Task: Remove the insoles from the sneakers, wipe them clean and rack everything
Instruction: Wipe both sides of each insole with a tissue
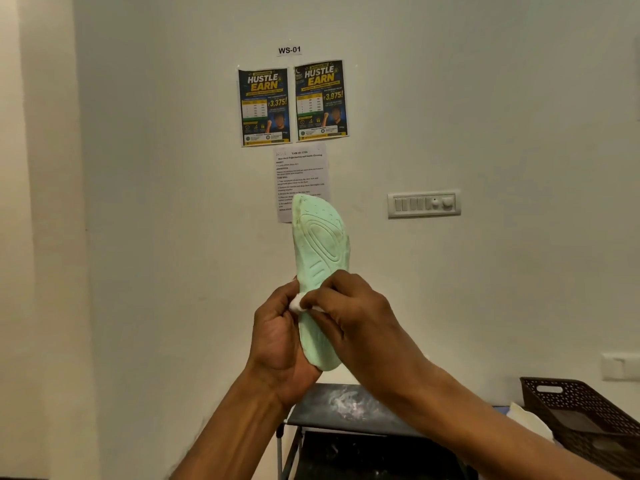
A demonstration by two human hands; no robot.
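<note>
We hold a pale mint-green foam insole (pixel 320 244) upright in front of the cream wall, its ridged underside facing us and its toe end overlapping a printed task sheet (pixel 300 168). Our left hand (pixel 277 341) grips the lower heel part, the fingers curled round its left edge and the palm cupping it from below. Our right hand (pixel 353 320) crosses the insole's middle, thumb and fingertips pinching a small white wad of cloth or tissue (pixel 297 303) that touches the insole's left edge.

Above the sheet hang 2 dark posters with yellow lettering (pixel 292 102) under a "WS-01" label (pixel 289 50). A white switch panel (pixel 424 203) sits to the right. Below the hands stands a dark marbled shelf top (pixel 343 400), and a brown perforated plastic basket (pixel 585 407) lies at the lower right.
</note>
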